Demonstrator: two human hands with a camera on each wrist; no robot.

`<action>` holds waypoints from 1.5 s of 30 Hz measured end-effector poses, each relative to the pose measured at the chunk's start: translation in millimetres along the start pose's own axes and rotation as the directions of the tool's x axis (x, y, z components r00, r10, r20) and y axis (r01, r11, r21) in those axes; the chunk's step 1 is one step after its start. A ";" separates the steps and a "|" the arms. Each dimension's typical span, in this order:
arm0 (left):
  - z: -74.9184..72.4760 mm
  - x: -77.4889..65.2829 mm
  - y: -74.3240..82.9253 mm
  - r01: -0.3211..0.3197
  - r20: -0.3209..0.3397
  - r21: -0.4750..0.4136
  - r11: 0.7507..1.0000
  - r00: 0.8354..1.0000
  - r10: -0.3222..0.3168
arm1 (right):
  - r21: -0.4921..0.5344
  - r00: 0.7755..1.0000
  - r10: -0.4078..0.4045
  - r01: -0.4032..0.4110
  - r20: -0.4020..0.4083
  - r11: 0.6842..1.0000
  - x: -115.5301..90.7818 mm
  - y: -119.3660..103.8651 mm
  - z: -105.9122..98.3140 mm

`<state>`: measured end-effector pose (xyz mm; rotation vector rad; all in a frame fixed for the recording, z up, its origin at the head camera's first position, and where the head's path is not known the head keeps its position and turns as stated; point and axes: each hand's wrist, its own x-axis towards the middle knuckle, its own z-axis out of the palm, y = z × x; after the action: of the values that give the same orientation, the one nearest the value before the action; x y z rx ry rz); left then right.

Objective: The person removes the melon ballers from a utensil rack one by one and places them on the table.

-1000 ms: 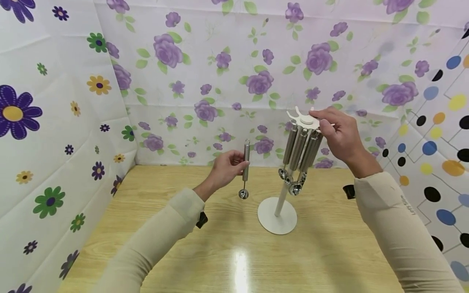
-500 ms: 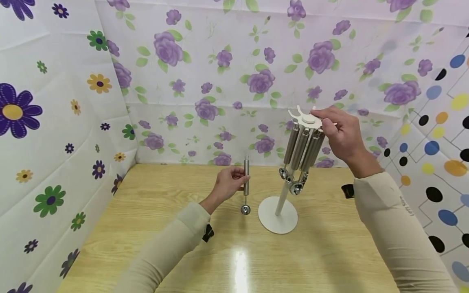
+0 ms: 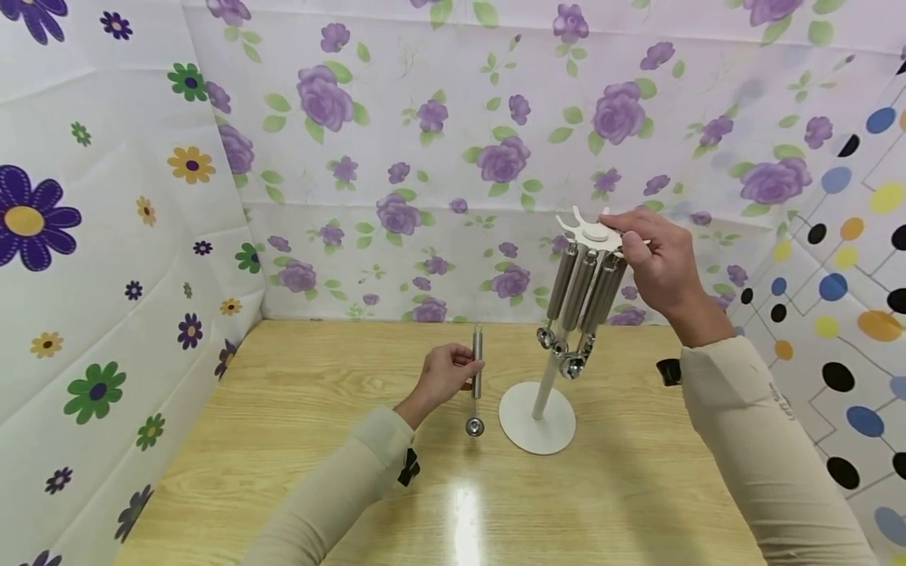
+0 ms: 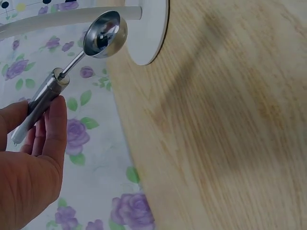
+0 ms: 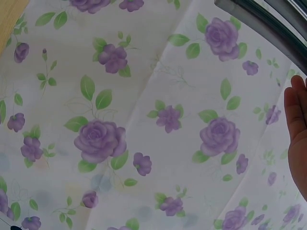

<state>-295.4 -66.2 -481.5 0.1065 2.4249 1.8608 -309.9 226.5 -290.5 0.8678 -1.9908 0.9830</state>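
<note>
One scoop (image 3: 477,385) hangs nearly vertical, bowl (image 3: 475,427) down, in the left hand (image 3: 443,373) in the head view. The thumb and fingers of that hand pinch the handle near its middle. The scoop is just left of the round white base (image 3: 527,432) of the stand (image 3: 543,385); whether the bowl touches the table (image 3: 340,369) cannot be determined. The right hand (image 3: 661,255) grips the right side of the stand's hooked top (image 3: 593,233) between thumb and fingers. Several metal utensils (image 3: 582,291) hang below the top, handles up. Floral cloth (image 3: 396,157) covers the rear. In the left wrist view, the scoop slants, handle end toward the lower left, with the thumb on one side and the fingers on the other; the bowl overlaps the base in the line of sight. In the right wrist view, only part of the right hand shows at the right edge, near metal handles in the upper corner; its grip lies outside that frame.
</note>
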 end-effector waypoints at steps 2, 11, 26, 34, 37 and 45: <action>-0.8 -0.7 -4.7 0.012 -0.005 -0.001 1.000 1.000 -0.012 | 0.006 1.000 0.000 0.000 0.000 1.000 0.6 0.2 1.1; 5.2 -2.1 -31.0 0.078 -0.001 -0.013 0.997 0.997 -0.078 | 0.001 1.000 0.024 -0.024 -0.002 1.000 -0.5 1.6 0.7; 16.1 3.7 -56.6 0.203 -0.033 0.054 0.978 0.979 -0.201 | 0.011 1.000 -0.012 0.012 -0.019 1.000 -1.1 2.3 0.7; 19.1 6.9 -65.8 0.248 -0.065 0.099 0.964 0.968 -0.243 | 0.026 0.998 -0.050 0.051 -0.033 0.998 0.8 8.4 2.8; 21.2 8.1 -69.2 0.269 -0.069 0.086 0.959 0.962 -0.264 | 0.029 0.997 -0.056 0.057 -0.047 0.998 0.3 9.7 3.4; 26.6 13.4 -75.0 0.310 -0.086 0.104 0.945 0.949 -0.302 | 0.036 0.995 -0.064 0.067 -0.081 0.997 1.0 6.4 6.1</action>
<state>-306.2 -58.7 -561.1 -0.3165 2.4241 1.6139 -317.5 224.2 -294.5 0.8954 -1.8707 1.0057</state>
